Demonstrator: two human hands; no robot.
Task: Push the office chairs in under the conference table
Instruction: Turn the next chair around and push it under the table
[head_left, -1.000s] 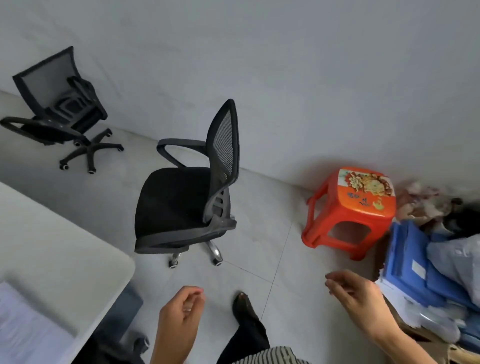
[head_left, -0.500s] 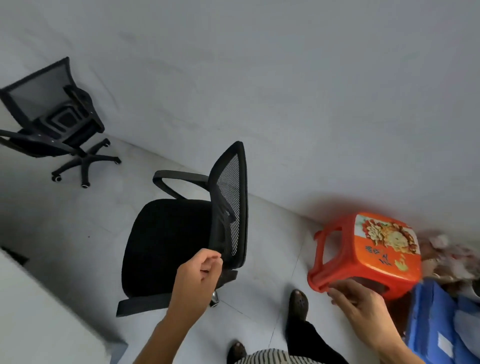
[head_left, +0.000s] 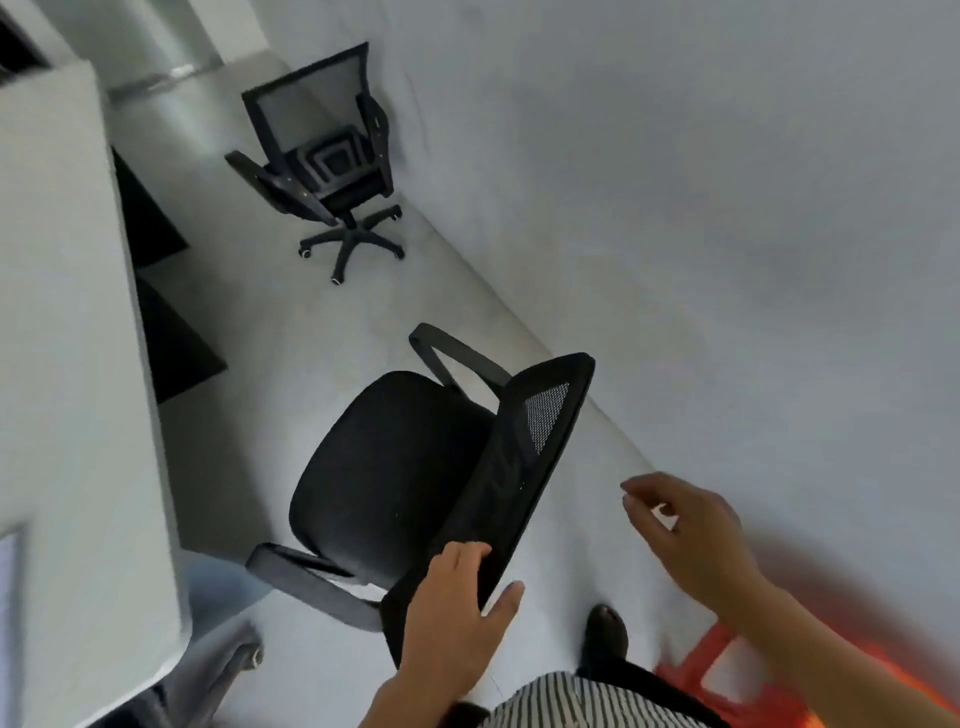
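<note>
Black mesh chairs (head_left: 415, 467); white table (head_left: 67, 364); orange-red stool (head_left: 727, 675).

This is an office meeting room. Two black mesh office chairs (head_left: 415, 467) (head_left: 327, 156) stand on pale floor tiles (head_left: 260, 291) beside a long white counter (head_left: 62, 312).

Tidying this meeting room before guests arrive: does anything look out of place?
Yes. The far chair stands by the wall, apart from the white table, not pushed in. The near chair is also out; the left hand grips its backrest, the right hand hangs free. An orange stool sits blurred at the lower right.
</note>
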